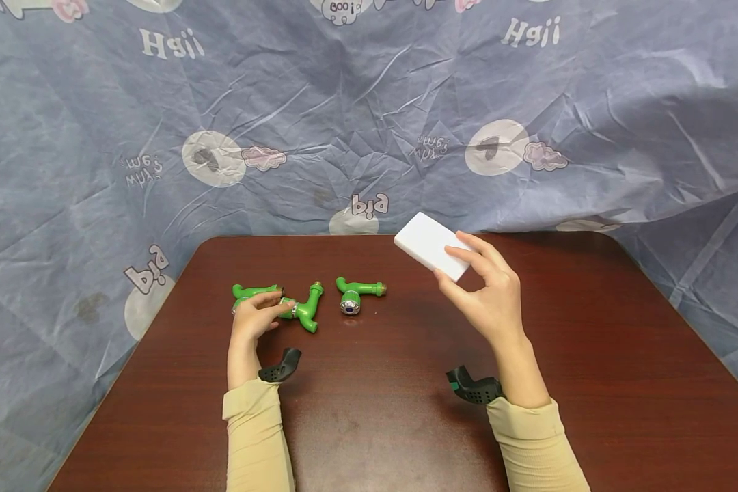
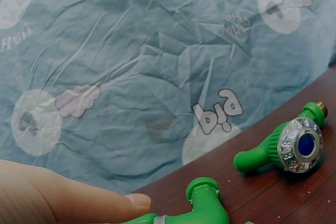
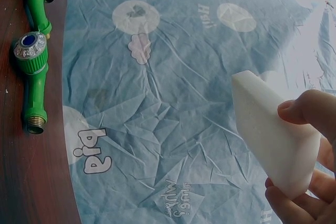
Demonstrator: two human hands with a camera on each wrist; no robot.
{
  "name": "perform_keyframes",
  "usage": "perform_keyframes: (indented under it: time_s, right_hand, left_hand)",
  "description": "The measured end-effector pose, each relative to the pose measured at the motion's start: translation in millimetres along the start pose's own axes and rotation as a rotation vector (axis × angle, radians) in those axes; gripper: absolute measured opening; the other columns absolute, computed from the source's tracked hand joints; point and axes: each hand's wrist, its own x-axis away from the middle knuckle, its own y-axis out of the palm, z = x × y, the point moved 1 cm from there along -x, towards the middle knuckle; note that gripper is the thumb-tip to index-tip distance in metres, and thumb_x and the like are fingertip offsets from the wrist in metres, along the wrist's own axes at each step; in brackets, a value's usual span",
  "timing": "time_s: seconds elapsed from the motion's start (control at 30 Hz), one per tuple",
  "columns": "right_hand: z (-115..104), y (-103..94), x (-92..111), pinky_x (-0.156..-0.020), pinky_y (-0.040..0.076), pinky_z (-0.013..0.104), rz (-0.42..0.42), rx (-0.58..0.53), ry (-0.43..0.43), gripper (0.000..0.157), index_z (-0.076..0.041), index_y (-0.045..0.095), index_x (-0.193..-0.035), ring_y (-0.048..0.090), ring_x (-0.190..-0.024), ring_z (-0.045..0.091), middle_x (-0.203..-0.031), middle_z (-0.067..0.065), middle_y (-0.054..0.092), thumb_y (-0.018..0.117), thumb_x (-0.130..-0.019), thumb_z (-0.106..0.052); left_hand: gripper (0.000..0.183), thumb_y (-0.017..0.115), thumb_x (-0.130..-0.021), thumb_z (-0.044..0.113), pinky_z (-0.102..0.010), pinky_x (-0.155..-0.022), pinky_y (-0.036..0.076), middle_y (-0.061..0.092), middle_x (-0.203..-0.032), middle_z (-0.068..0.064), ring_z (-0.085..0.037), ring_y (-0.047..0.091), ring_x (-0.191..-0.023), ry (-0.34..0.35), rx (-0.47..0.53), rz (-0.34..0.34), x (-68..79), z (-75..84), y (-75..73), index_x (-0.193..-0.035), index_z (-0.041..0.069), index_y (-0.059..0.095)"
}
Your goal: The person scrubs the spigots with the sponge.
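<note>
My right hand [image 1: 492, 294] holds a white rectangular sponge block [image 1: 430, 242] up over the far part of the table, gripping one end between thumb and fingers. In the right wrist view the same sponge block [image 3: 273, 135] stands tilted. With its fingertips my left hand [image 1: 258, 318] pinches the knob end of a green plastic tap [image 1: 307, 311], whose threaded end points away from me. This tap [image 2: 207, 205] shows only partly in the left wrist view. Another green tap [image 1: 252, 291] lies behind the left hand, partly hidden by it.
A third green tap [image 1: 359, 288], with a silver-and-blue knob face, lies to the right of the left hand. The dark red-brown table [image 1: 369, 410] ends at a wrinkled blue-grey printed cloth [image 1: 344, 123]. Black wrist mounts [image 1: 473, 388] stick out inward from both wrists.
</note>
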Motion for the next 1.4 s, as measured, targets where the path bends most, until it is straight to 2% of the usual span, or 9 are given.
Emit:
perform_keyframes:
  time_s: [0.27,0.43,0.57,0.67,0.83,0.9,0.97,1.2,1.4]
  right_hand:
    - [1,0.1,0,-0.085,0.041,0.014,0.008,-0.005,-0.005,0.031,-0.005,0.074,-0.096,0.061,-0.103,0.026,-0.115,0.01,0.064,0.079,-0.066,-0.002]
    - [1,0.3,0,-0.085,0.041,0.015,0.007,-0.001,-0.007,0.031,-0.005,0.074,-0.096,0.061,-0.103,0.026,-0.115,0.01,0.065,0.079,-0.065,-0.002]
    - [1,0.4,0,-0.085,0.041,0.015,0.007,0.006,-0.006,0.031,-0.005,0.074,-0.096,0.061,-0.102,0.026,-0.115,0.009,0.065,0.079,-0.065,-0.002]
    - [0,0.6,0,-0.085,0.041,0.014,0.007,0.002,-0.008,0.031,-0.005,0.074,-0.096,0.061,-0.102,0.026,-0.114,0.01,0.065,0.079,-0.066,-0.002]
    - [0,1.2,0,-0.084,0.041,0.014,0.009,-0.013,-0.012,0.031,-0.005,0.074,-0.095,0.061,-0.102,0.027,-0.114,0.01,0.065,0.078,-0.065,0.0]
    - [0,1.7,0,-0.085,0.041,0.014,0.006,-0.013,-0.01,0.031,-0.005,0.074,-0.096,0.061,-0.102,0.027,-0.114,0.01,0.065,0.078,-0.066,-0.001]
    - [-1,1.7,0,-0.085,0.041,0.015,0.001,-0.01,-0.008,0.031,-0.005,0.074,-0.096,0.061,-0.102,0.026,-0.114,0.01,0.065,0.079,-0.066,-0.001]
    - [0,1.8,0,-0.085,0.041,0.015,-0.004,-0.007,-0.01,0.031,-0.005,0.074,-0.096,0.06,-0.102,0.026,-0.114,0.01,0.065,0.079,-0.066,-0.002]
    - [-3,2.1,0,-0.086,0.041,0.015,-0.01,-0.013,-0.012,0.031,-0.005,0.073,-0.096,0.06,-0.103,0.026,-0.115,0.01,0.065,0.079,-0.066,-0.003]
  left_hand:
    - [0.061,0.07,-0.084,0.009,-0.038,-0.094,0.047,0.041,-0.143,-0.015,-0.03,0.043,-0.127,-0.035,0.092,-0.07,-8.4,-8.2,-0.8,-0.139,0.005,0.045]
    - [0.065,0.074,-0.078,0.003,-0.033,-0.087,0.051,0.044,-0.141,-0.016,-0.029,0.044,-0.125,-0.043,0.115,-0.072,-13.5,-12.9,-1.0,-0.138,0.006,0.047]
    - [0.066,0.074,-0.077,-0.001,-0.029,-0.081,0.053,0.045,-0.139,-0.018,-0.031,0.044,-0.125,-0.031,0.124,-0.094,-14.8,-14.1,-0.7,-0.137,0.004,0.047]
    - [0.065,0.071,-0.079,-0.001,-0.029,-0.083,0.052,0.042,-0.14,-0.021,-0.031,0.043,-0.125,-0.006,0.104,-0.148,-14.2,-13.6,0.1,-0.138,0.0,0.045]
    - [0.06,0.072,-0.079,0.001,-0.027,-0.08,0.053,0.047,-0.134,-0.021,-0.015,0.06,-0.1,0.023,0.107,-0.183,-12.8,-12.0,1.3,-0.133,-0.004,0.048]
    - [0.059,0.073,-0.078,0.0,-0.026,-0.078,0.054,0.048,-0.131,-0.019,-0.007,0.063,-0.086,0.042,0.129,-0.165,-12.3,-11.2,1.0,-0.131,-0.005,0.05]
    - [0.059,0.074,-0.076,-0.001,-0.027,-0.077,0.054,0.05,-0.128,-0.016,-0.004,0.062,-0.082,0.069,0.156,-0.135,-11.6,-9.3,0.7,-0.13,-0.005,0.051]
    - [0.056,0.078,-0.073,0.0,-0.026,-0.074,0.053,0.062,-0.102,0.005,-0.013,0.058,-0.095,0.191,0.272,-0.017,-5.8,7.4,6.2,-0.125,0.0,0.057]
    - [0.05,0.078,-0.07,-0.006,-0.022,-0.067,0.051,0.067,-0.092,0.008,-0.014,0.061,-0.086,0.358,0.385,0.003,4.4,29.8,22.6,-0.118,-0.002,0.062]
